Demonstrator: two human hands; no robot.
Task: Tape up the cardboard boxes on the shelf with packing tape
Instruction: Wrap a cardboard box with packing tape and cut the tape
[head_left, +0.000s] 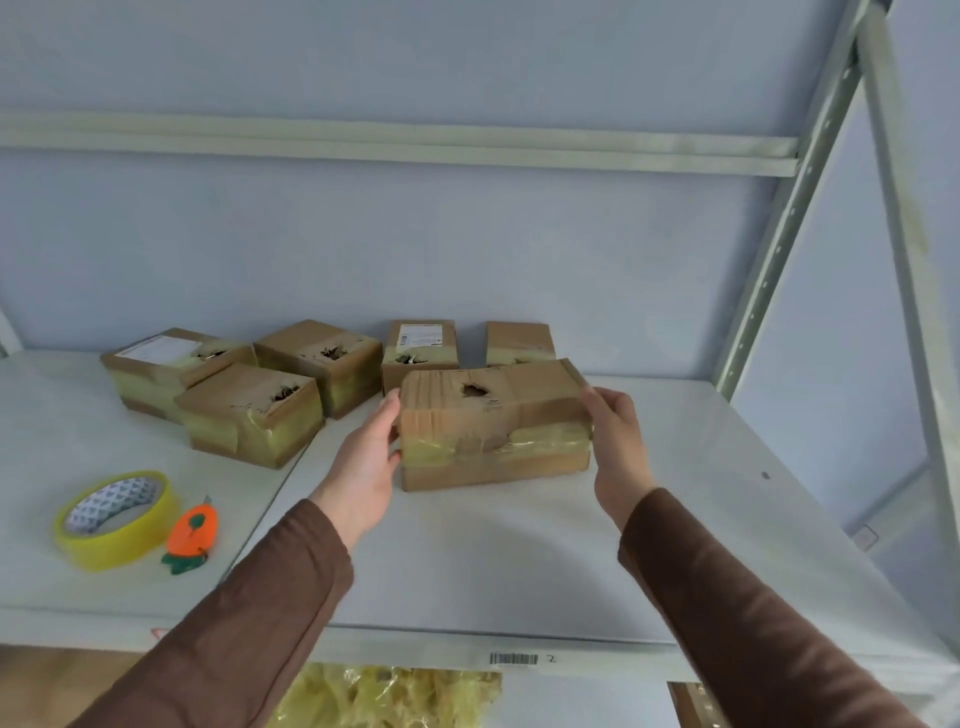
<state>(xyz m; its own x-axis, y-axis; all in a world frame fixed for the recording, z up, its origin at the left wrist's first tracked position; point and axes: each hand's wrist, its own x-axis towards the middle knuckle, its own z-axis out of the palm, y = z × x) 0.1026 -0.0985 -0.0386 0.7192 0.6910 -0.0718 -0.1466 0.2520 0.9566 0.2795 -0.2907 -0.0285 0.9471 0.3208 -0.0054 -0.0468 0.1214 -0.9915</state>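
The cardboard box (493, 423) I am handling sits on the white shelf (493, 561), a little right of the middle and nearer to me than the other boxes. Its top is worn, with a torn hole near the centre, and a band of yellowish tape runs around its front face. My left hand (366, 462) presses flat against its left end, fingers spread upward and thumb at the taped edge. My right hand (615, 441) clasps the right end, fingers curled over the upper corner. Both hands grip the box between them; I cannot tell whether its base rests fully on the shelf or is tipped slightly.

Behind it, against the pale wall, stand two more boxes: one with a white label (421, 356) just behind the left part, and a plainer box (519, 343) to its right. Further left is a cluster of three taped boxes (249, 395), each with a ragged hole on top, packed close together.

Near the front left of the shelf lies a roll of yellow packing tape (111, 519), flat on its side. Just beside it, to the right, lies a small orange carrot-shaped cutter (193, 535) with a green end. My brown sleeves (249, 623) reach in from below. A barcode sticker (514, 659) sits on the shelf's front lip.
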